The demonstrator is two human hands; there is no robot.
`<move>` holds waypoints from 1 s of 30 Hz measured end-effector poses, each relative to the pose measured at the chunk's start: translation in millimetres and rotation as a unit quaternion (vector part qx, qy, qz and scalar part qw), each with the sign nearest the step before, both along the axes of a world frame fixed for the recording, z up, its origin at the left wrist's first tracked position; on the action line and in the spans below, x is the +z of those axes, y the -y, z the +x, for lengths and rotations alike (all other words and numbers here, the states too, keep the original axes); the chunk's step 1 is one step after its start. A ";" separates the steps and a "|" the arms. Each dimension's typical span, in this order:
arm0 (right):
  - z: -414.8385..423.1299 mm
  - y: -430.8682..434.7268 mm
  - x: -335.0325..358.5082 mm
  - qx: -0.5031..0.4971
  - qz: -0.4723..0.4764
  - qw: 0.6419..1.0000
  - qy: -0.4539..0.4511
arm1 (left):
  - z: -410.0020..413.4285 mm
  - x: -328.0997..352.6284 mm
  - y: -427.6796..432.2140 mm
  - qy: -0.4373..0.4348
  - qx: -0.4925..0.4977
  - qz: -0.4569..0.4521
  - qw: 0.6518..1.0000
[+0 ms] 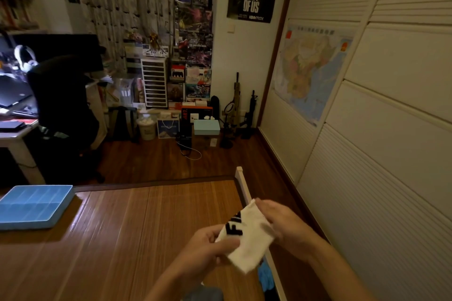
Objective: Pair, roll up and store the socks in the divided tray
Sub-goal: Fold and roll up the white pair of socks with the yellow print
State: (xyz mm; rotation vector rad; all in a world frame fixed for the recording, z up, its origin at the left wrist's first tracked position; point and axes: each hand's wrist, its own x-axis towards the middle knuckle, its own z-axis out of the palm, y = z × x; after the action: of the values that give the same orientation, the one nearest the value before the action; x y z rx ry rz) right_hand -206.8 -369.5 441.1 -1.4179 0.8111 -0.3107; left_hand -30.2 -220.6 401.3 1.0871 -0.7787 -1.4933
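A white sock [249, 234] with black letters hangs in the air above the right side of the bamboo mat [137, 232]. My left hand [208, 247] pinches its lower left edge. My right hand [281, 222] grips its upper right side, fingers curled over the fabric. The blue divided tray [34, 205] lies at the mat's far left, well away from both hands; its compartments look empty. A blue sock [265, 276] lies below the white one at the mat's right edge, and a grey piece of fabric [205, 293] shows at the bottom edge.
A white bed rail [242, 183] runs along the mat's right side, beside sliding wardrobe doors [367, 154]. Beyond the mat is wooden floor [159, 159], a dark office chair [63, 105], a desk at far left, and boxes stacked against the back wall.
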 end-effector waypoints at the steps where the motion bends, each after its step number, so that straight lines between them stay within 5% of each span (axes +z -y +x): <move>1: -0.2 -0.2 -3.1 0.021 0.022 0.999 -0.010 | -2.5 -1.9 1.0 -0.016 0.026 -0.002 1.000; 6: -1.4 5.2 -13.5 -0.104 0.085 0.984 0.113 | -11.3 -13.9 6.2 -0.057 0.068 -0.011 0.996; 9: -2.1 2.1 -11.5 -0.058 0.154 0.981 0.099 | -14.4 -20.7 9.0 -0.074 0.097 -0.008 0.992; 14: -1.5 -2.4 -9.3 -0.062 -0.022 0.995 0.072 | -15.4 -28.1 11.5 -0.069 0.066 0.005 0.995; 24: 3.1 -12.2 4.6 -0.033 -0.140 0.988 0.064 | -14.6 -31.0 13.4 0.016 0.022 0.006 1.000; 27: 3.4 -14.4 8.0 -0.007 -0.140 0.989 0.056 | -10.7 -25.1 17.2 -0.056 0.065 0.009 0.996; 30: 2.4 -15.3 10.8 0.032 -0.159 0.986 0.035 | -4.0 -9.9 19.1 0.001 0.122 -0.017 0.992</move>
State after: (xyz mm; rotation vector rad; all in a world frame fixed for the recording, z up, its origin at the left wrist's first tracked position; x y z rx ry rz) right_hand -204.5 -354.2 452.0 -1.7182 0.6768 -0.4518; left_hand -34.2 -239.7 391.4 1.1167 -0.6452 -1.2693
